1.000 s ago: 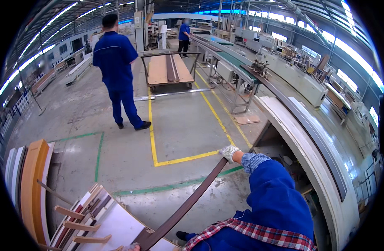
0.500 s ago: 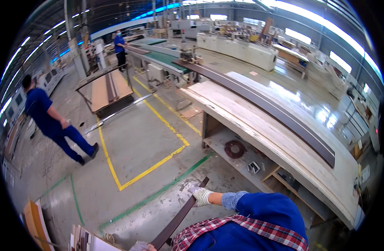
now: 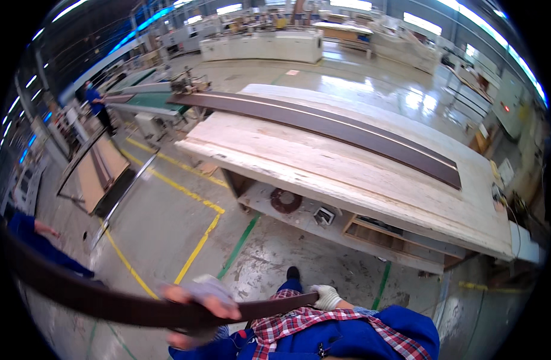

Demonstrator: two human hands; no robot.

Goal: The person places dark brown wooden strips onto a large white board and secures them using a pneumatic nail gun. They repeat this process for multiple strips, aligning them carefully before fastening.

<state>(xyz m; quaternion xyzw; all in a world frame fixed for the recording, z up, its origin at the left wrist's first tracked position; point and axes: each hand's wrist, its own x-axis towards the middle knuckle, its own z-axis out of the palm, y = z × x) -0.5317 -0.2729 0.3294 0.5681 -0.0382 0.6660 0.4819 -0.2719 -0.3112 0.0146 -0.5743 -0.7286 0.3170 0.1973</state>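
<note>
A long dark brown strip of board (image 3: 113, 306) runs across in front of my body, its far end reaching past the left edge of the picture. My left hand (image 3: 206, 303), in a pale glove with bare fingertips, is wrapped round the strip partway along and is slightly blurred. Gripping the strip's right end, close to my apron (image 3: 287, 324), is my right hand (image 3: 327, 297) in a white knitted glove. Beyond them stands a pale wooden workbench (image 3: 257, 144), where long dark brown boards (image 3: 371, 141) lie lengthwise.
On the bench's lower shelf lie a dark red-brown ring-shaped coil (image 3: 285, 200) and a small metal-edged piece (image 3: 324, 216). A green conveyor (image 3: 149, 100) meets the bench's far left end. A low cart (image 3: 95, 171) carries boards. One co-worker (image 3: 32, 240) is close at left, partly behind the strip; another (image 3: 97, 105) stands beside the conveyor.
The view has swung right toward the bench. The strip has come up from low beside me to lie across my front, both hands on it. The near co-worker now shows at the left edge.
</note>
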